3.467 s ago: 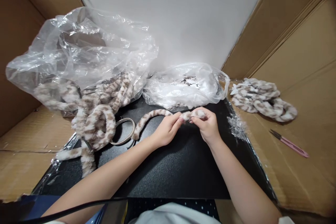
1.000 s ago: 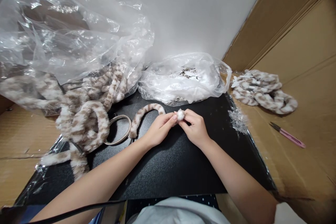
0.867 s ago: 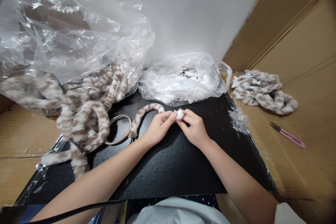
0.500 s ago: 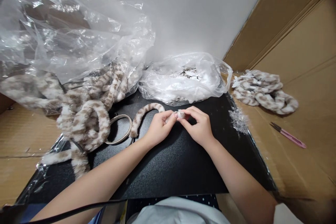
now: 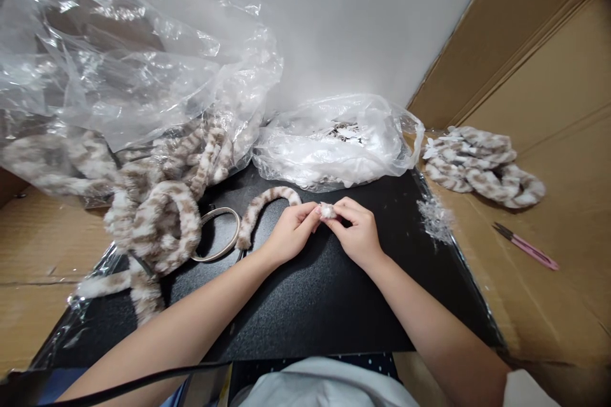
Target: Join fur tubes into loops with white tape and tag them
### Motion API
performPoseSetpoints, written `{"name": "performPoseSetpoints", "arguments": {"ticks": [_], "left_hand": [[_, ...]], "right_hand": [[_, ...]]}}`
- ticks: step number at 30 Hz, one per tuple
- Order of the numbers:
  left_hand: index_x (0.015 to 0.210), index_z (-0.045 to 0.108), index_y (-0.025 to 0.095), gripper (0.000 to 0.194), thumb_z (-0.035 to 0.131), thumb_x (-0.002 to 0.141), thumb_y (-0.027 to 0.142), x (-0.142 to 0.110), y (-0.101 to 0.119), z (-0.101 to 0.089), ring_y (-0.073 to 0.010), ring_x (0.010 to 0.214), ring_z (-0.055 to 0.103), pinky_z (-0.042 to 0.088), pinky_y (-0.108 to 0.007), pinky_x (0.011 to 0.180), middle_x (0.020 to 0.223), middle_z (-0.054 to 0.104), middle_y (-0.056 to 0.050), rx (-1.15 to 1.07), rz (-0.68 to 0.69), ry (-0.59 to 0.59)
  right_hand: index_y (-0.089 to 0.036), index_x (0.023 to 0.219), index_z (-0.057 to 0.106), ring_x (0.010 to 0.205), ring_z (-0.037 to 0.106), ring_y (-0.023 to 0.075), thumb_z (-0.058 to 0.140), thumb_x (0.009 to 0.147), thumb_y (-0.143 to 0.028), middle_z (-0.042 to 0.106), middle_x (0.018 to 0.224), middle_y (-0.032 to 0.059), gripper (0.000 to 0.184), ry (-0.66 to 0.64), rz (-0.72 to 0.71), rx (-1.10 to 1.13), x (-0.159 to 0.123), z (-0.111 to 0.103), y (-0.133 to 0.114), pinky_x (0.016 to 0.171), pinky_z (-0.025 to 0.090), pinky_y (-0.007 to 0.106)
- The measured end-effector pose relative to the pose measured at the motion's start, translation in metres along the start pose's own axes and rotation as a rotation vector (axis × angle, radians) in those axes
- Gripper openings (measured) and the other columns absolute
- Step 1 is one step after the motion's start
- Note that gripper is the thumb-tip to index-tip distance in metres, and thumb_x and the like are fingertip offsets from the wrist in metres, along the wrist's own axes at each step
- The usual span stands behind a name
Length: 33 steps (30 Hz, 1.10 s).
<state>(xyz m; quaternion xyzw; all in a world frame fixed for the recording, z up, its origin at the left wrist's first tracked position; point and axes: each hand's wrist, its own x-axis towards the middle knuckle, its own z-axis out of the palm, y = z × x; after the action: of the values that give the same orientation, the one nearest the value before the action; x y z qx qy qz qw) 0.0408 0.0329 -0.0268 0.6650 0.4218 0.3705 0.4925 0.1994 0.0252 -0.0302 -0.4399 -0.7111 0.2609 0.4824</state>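
A striped white-and-brown plush tube curves over the black tabletop and runs behind my left hand. Its pale fluffy end appears between both sets of fingertips, though the link is hidden by my left hand. My left hand is closed, thumb and forefinger pinching that end from the left. From the other side, my right hand pinches it too, thumb below and fingers above. Left of the tube lies a beige ring-shaped band, perhaps a roll of tape.
Many similar plush tubes spill from a large clear plastic bag at left. A second bag of small white pieces stands behind my hands. On cardboard at right are finished-looking plush coils and pink-handled snips; clear plastic scraps lie nearby.
The fluffy end has turned slightly between my fingers, and more of its white tip shows. Both hands stay in nearly the same place.
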Motion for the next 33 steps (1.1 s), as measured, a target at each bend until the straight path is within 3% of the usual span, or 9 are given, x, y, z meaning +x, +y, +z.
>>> {"name": "performPoseSetpoints", "arguments": {"ticks": [4,9,11,14,16,19,26,31,33], "left_hand": [[0.066,0.049,0.016,0.039,0.045,0.093,0.043,0.0,0.005,0.0,-0.0099,0.058,0.038,0.032,-0.022,0.057,0.062,0.044,0.004,-0.029,-0.013,-0.028],[0.073,0.057,0.015,0.032,0.05,0.089,0.043,0.001,0.006,0.002,-0.0115,0.062,0.043,0.036,-0.023,0.06,0.065,0.049,0.002,-0.099,-0.013,0.052],[0.072,0.057,0.015,0.033,0.051,0.088,0.043,0.002,0.005,0.003,-0.0112,0.059,0.042,0.036,-0.022,0.057,0.061,0.047,0.003,-0.123,-0.025,0.102],[0.078,0.062,0.015,0.031,0.052,0.088,0.042,0.002,0.004,0.003,-0.012,0.06,0.046,0.038,-0.023,0.058,0.06,0.049,0.003,-0.143,-0.017,0.128],[0.081,0.064,0.015,0.029,0.052,0.089,0.039,0.002,0.004,0.003,-0.0128,0.064,0.049,0.04,-0.023,0.062,0.064,0.054,0.002,-0.122,0.008,0.121],[0.075,0.062,0.014,0.029,0.052,0.089,0.037,0.001,0.004,0.002,-0.0126,0.066,0.048,0.039,-0.024,0.064,0.068,0.056,0.001,-0.058,0.036,0.119],[0.072,0.059,0.015,0.035,0.046,0.094,0.04,-0.002,0.003,0.002,-0.012,0.062,0.044,0.035,-0.023,0.059,0.064,0.051,0.002,0.098,0.05,0.108],[0.112,0.058,0.016,0.026,0.044,0.096,0.03,-0.002,0.009,0.002,-0.015,0.079,0.058,0.046,-0.025,0.072,0.098,0.065,-0.006,0.117,0.135,0.072],[0.115,0.058,0.016,0.026,0.044,0.096,0.027,-0.001,0.011,0.0,-0.0149,0.079,0.06,0.047,-0.025,0.072,0.105,0.066,-0.008,0.126,0.169,0.029]], "right_hand": [[-0.022,0.09,0.072,0.063,0.051,0.013,0.057,0.09,-0.021,0.051,0.07,-0.0002,0.016,-0.009,-0.056,-0.044,-0.001,0.002,0.002,0.061,0.045,0.026],[-0.022,0.084,0.071,0.073,0.057,0.0161,0.053,0.092,-0.021,0.054,0.074,0.0025,0.02,-0.035,-0.087,-0.089,-0.002,0.005,0.003,0.074,0.05,0.03],[-0.022,0.098,0.071,0.08,0.059,0.0178,0.055,0.091,-0.022,0.058,0.081,0.0037,0.017,-0.059,-0.091,-0.092,-0.002,0.004,0.001,0.079,0.051,0.032],[-0.024,0.12,0.062,0.082,0.061,0.0174,0.062,0.086,-0.024,0.061,0.089,0.0037,0.034,-0.021,-0.071,-0.061,0.0,0.0,-0.002,0.077,0.052,0.032],[-0.024,0.116,0.064,0.079,0.061,0.0165,0.065,0.084,-0.023,0.063,0.09,0.0035,0.031,0.016,-0.069,-0.045,0.001,-0.002,-0.005,0.074,0.053,0.03],[-0.022,0.091,0.068,0.075,0.063,0.0159,0.062,0.086,-0.019,0.067,0.084,0.0035,0.008,0.034,-0.105,-0.034,0.003,-0.004,-0.006,0.071,0.052,0.029],[-0.021,0.078,0.063,0.071,0.062,0.0158,0.059,0.087,-0.019,0.066,0.075,0.0024,0.01,0.045,-0.108,-0.043,0.003,-0.006,-0.003,0.067,0.05,0.028],[-0.02,0.078,0.063,0.07,0.062,0.0157,0.056,0.087,-0.016,0.065,0.076,0.0028,0.012,0.026,-0.114,-0.046,0.004,-0.008,-0.003,0.066,0.049,0.027],[-0.02,0.079,0.063,0.07,0.062,0.0157,0.055,0.087,-0.016,0.065,0.076,0.0027,0.013,0.03,-0.114,-0.057,0.004,-0.009,-0.003,0.067,0.049,0.027]]}}
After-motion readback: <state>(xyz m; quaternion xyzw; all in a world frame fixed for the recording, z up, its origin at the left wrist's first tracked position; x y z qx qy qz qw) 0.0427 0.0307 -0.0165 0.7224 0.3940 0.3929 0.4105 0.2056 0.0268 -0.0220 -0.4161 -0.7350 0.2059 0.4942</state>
